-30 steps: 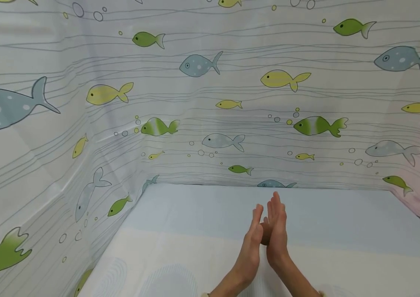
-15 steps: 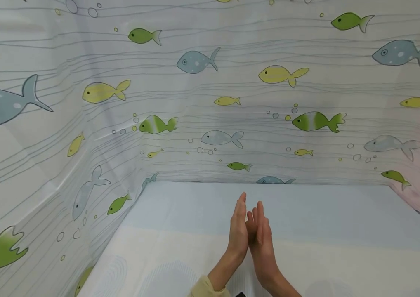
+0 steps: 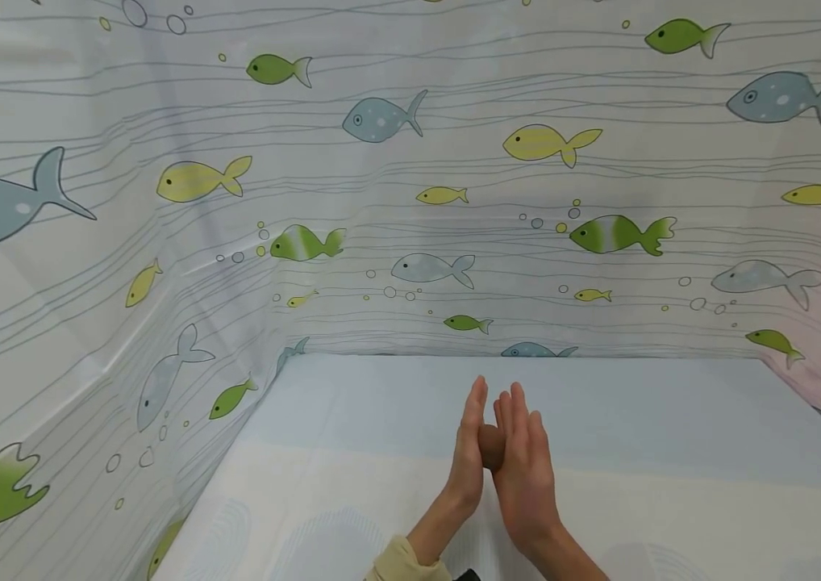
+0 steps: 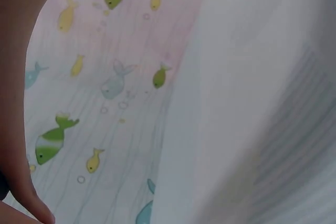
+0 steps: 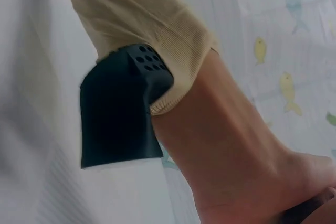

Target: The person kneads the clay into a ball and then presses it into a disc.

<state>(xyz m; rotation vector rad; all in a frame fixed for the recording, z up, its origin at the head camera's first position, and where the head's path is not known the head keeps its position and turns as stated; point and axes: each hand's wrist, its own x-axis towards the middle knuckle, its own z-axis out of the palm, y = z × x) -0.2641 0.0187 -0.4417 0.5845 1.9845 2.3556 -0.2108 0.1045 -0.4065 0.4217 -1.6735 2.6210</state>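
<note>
Between two upright, facing palms sits a small brown ball [image 3: 492, 448], smooth and round, its near side showing in the head view. The left hand [image 3: 467, 460] lies against its left side with fingers straight and pointing up. From the right, the flat right hand [image 3: 527, 476] presses on it, fingers also straight. Both hands are raised over the table in the head view. Neither wrist view shows the ball; a bare forearm [image 5: 226, 129] fills much of the right wrist view, and part of a bare arm [image 4: 13, 77] edges the left wrist view.
A pale blue and white cloth [image 3: 352, 420] covers the table. Behind and beside it hangs a white curtain [image 3: 352, 186] printed with fish. A beige sleeve [image 5: 152, 24] and a black wrist-worn device [image 5: 118, 114] show in the right wrist view.
Both hands have shifted left with the ball between them, sliding against each other. The right hand's back has turned more toward the head camera, and the ball shows more fully than half a second ago.
</note>
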